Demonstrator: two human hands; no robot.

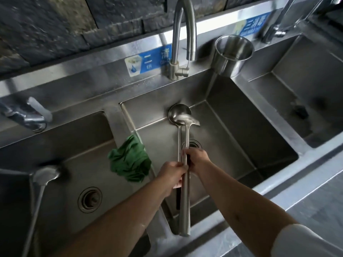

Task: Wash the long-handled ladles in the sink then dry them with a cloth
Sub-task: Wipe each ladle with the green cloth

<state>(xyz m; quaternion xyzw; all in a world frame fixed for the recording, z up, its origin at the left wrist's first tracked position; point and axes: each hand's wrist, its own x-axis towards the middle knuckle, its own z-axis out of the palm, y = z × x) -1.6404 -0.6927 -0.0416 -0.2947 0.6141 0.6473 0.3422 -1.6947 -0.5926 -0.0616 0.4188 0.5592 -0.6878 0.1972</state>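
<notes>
Two long-handled steel ladles (184,197) lie side by side over the middle sink basin (232,145), bowls (179,114) pointing away from me. My left hand (173,175) grips the handles partway along. Just beyond it, my right hand (197,158) is closed around the same handles. A third ladle (44,176) rests in the left basin, bowl up. A crumpled green cloth (130,161) hangs over the divider between the left and middle basins.
A curved tap (182,34) stands behind the middle basin; I see no water running from it. A steel cup (233,54) sits on the ledge to its right. Drains (90,199) show in the left and middle basins. A right basin (297,93) lies beyond.
</notes>
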